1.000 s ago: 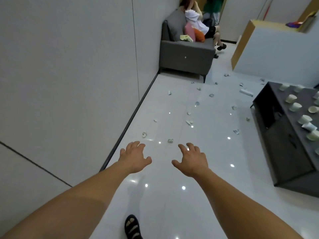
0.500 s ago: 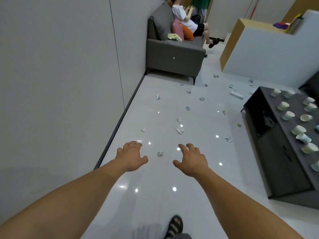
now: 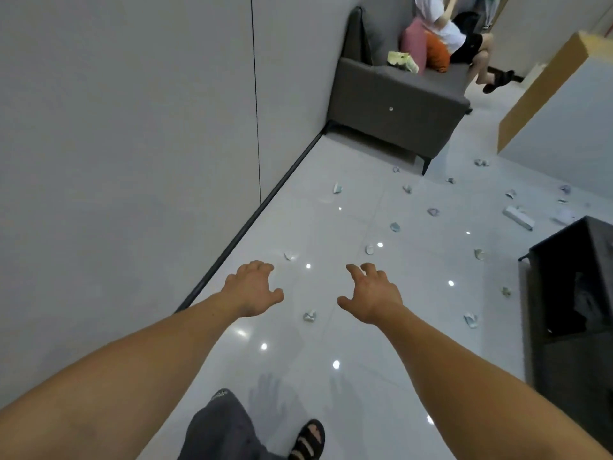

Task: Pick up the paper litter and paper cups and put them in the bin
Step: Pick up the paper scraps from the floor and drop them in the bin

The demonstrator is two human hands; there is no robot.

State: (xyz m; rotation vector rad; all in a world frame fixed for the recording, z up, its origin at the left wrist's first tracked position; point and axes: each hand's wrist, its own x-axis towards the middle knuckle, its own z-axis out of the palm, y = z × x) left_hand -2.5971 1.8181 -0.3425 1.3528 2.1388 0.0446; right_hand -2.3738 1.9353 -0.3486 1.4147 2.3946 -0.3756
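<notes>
Both hands, left hand [image 3: 253, 288] and right hand [image 3: 373, 295], reach forward empty with fingers loosely spread at centre frame; a crumpled paper scrap [image 3: 310, 316] lies on the floor [image 3: 414, 293] between them, more paper litter [image 3: 396, 227] scattered toward the upper right.

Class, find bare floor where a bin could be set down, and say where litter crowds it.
Bare floor lies this side of the paper scrap between the left hand and right hand. A narrow strip follows the skirting. Scraps crowd the stretch between sofa and dark cabinet.
</notes>
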